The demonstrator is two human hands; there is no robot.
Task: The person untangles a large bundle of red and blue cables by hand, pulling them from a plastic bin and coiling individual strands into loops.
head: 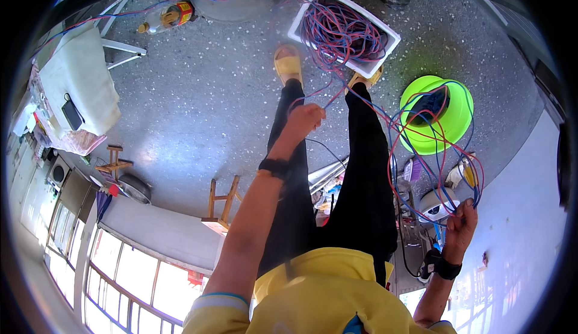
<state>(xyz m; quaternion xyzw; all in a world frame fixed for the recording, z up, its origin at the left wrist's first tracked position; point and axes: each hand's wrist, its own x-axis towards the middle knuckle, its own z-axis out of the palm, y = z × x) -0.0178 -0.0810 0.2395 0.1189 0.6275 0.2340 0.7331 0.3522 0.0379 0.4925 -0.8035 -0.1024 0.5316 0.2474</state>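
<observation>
Red and blue wires lie tangled in a white foam box on the floor by my feet. My left hand, in front of my legs, is closed on strands of the wire that run down from the box. Held out at the lower right, my right hand grips a bunch of loose red and blue loops. These loops hang across a bright green plastic tub with something dark inside. Another red and blue strand runs from near the box to the upper left.
A plastic bottle lies on the speckled floor at the upper left. A cloth-covered table stands at the left. Small wooden stools and a dark pan are lower left. A purple brush lies below the tub.
</observation>
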